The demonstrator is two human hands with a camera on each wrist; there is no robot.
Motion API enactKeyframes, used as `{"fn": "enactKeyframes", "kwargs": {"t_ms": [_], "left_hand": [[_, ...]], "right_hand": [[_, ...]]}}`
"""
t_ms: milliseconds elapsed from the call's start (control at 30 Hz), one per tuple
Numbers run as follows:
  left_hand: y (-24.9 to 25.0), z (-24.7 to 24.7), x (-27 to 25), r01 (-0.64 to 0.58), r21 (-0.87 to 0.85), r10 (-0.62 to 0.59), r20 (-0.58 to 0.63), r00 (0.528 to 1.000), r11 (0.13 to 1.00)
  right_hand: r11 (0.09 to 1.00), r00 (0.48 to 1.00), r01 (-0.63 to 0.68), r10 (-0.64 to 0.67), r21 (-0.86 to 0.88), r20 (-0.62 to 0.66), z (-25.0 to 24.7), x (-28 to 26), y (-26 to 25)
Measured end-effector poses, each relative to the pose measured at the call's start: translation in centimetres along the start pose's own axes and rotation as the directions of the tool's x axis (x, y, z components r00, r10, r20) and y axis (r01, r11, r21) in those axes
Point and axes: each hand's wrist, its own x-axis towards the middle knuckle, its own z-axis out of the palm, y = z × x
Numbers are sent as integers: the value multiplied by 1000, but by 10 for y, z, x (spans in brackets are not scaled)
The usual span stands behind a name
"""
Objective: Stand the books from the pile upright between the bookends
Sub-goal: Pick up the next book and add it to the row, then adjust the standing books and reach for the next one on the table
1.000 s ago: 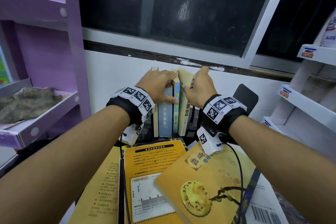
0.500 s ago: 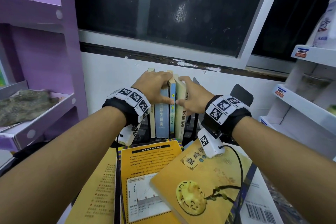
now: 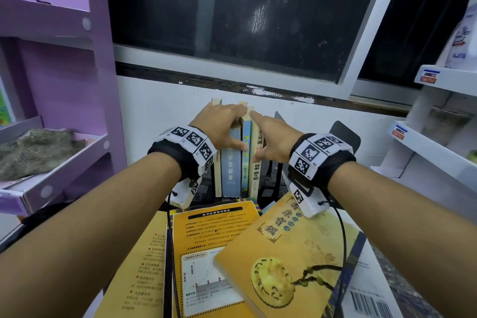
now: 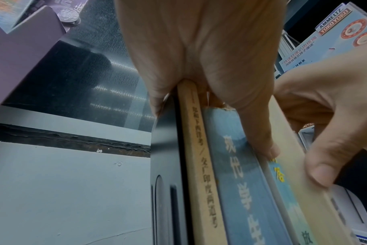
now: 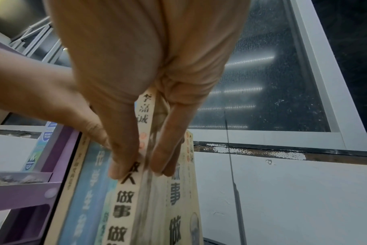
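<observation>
A: Checking hands. Left hand (image 3: 221, 126) lies over the tops of the standing books (image 3: 236, 162), fingers curled down behind them, thumb pressed on the blue spine (image 4: 241, 174). It holds the row.

B: Right?

A: Right hand (image 3: 273, 142) grips the cream book (image 5: 128, 207) at the right end of the row: thumb on the spine, fingers on the cover side. That book stands upright, touching the thin blue-and-yellow one (image 3: 246, 160) beside it.

B: Bookends?

A: Left bookend (image 4: 168, 182) is black, flush against the thin tan book (image 4: 199, 157). Right bookend (image 3: 346, 134) stands apart from the cream book, with a gap between.

B: Pile?

A: Pile (image 3: 214, 253) is near the camera, flat on the table. Yellow book with a round emblem (image 3: 284, 261) lies tilted on top, overlapping a yellow one with a chart.
</observation>
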Motion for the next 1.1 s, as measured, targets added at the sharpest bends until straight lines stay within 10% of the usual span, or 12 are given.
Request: {"fn": "enactKeyframes", "kwargs": {"t_ms": [800, 1100], "left_hand": [[16, -23, 0, 82, -26, -79, 126, 989, 996], [58, -52, -31, 2, -103, -5, -32, 999, 995]], "right_hand": [[998, 997, 66, -66, 13, -42, -3, -14, 18], [999, 998, 42, -43, -19, -49, -34, -95, 39]]}}
